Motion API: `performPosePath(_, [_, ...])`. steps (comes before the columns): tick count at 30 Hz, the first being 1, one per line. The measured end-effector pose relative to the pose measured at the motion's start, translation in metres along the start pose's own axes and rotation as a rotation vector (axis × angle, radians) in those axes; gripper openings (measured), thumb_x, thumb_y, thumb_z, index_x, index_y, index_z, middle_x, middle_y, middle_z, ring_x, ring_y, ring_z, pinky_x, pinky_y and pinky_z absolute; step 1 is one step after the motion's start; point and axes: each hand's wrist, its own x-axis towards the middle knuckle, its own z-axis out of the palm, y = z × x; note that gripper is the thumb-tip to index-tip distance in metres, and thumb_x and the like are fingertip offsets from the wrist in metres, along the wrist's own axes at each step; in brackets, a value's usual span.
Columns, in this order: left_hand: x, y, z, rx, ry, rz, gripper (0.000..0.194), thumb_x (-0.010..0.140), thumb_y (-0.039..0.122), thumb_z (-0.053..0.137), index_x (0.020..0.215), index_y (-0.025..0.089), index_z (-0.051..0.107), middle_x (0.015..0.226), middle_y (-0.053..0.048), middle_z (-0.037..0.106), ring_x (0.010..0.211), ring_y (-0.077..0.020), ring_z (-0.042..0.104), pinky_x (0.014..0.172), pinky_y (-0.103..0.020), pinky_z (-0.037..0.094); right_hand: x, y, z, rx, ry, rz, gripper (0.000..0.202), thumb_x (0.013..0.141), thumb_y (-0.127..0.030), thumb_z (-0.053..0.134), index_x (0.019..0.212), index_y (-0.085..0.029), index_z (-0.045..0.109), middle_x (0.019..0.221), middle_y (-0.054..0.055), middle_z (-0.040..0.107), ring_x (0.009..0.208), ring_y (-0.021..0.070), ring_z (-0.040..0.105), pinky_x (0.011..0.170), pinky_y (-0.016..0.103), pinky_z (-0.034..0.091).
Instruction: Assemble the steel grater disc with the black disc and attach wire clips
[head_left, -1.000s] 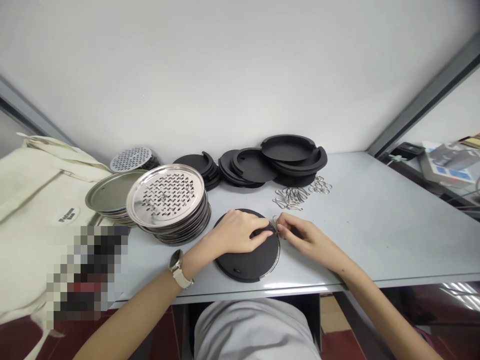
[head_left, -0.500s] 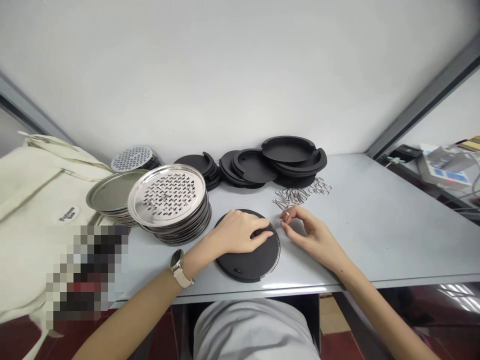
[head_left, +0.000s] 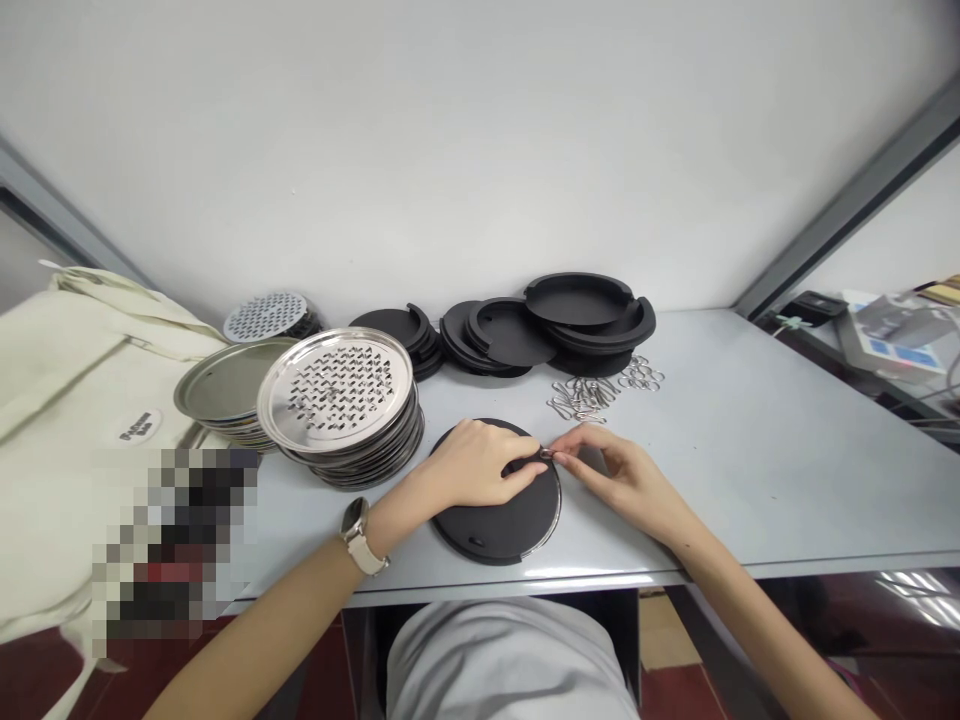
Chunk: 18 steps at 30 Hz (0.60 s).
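A black round disc with a small hole lies flat near the table's front edge, a thin strip of shiny metal showing along its right rim. My left hand rests over its upper part and holds it, with thumb and index finger curled toward the right rim. At that rim, a small metal ring is pinched between the thumb and fingers of my right hand. The ring's exact shape is partly hidden by the fingertips of both hands.
Left stand a stack of round metal grater plates and a stack of plain metal discs. Black round covers pile up along the wall. Metal hooks and rings lie behind my right hand. A cream bag sits far left.
My right hand has moved left with the small metal ring, from beside the disc to its right rim, meeting the left fingertips. My left hand and the disc stay put.
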Motion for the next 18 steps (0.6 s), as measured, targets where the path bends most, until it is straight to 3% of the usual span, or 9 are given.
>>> performPosePath(4, [0.001,0.0,0.0,0.008,-0.005,-0.007,0.024,0.093,0.039,0.045,0.08,0.021,0.055,0.074,0.003,0.065,0.068,-0.0144,0.061,0.056,-0.027,0.028,0.0,-0.004,-0.002,0.004,0.044,-0.065,0.012,0.091,-0.033,0.056,0.092,-0.024,0.063,0.101,0.004,0.063,0.103,0.0218,0.056,0.095,0.036,0.041])
performPosePath(8, [0.001,-0.001,0.001,0.0,-0.003,0.0,0.024,0.093,0.039,0.045,0.079,0.021,0.054,0.074,0.004,0.065,0.069,-0.0141,0.061,0.056,-0.027,0.028,-0.001,-0.006,-0.003,0.062,0.006,-0.029,0.013,0.093,-0.033,0.051,0.093,-0.024,0.059,0.096,0.004,0.063,0.096,0.0207,0.058,0.09,0.035,0.043])
performPosePath(13, [0.001,-0.001,0.0,0.004,0.002,0.002,0.024,0.093,0.039,0.045,0.078,0.021,0.053,0.071,0.004,0.064,0.067,-0.0137,0.06,0.056,-0.027,0.027,-0.002,-0.01,-0.004,0.125,0.031,-0.024,0.013,0.093,-0.036,0.05,0.092,-0.024,0.055,0.103,0.004,0.06,0.103,0.0213,0.056,0.093,0.034,0.041])
performPosePath(18, [0.001,-0.001,0.0,0.009,0.001,0.003,0.025,0.093,0.04,0.045,0.077,0.021,0.053,0.073,0.004,0.065,0.067,-0.0141,0.06,0.056,-0.027,0.027,-0.001,-0.01,-0.004,0.088,0.007,0.045,0.019,0.093,-0.04,0.049,0.087,-0.023,0.054,0.076,0.001,0.055,0.076,0.0168,0.054,0.073,0.028,0.044])
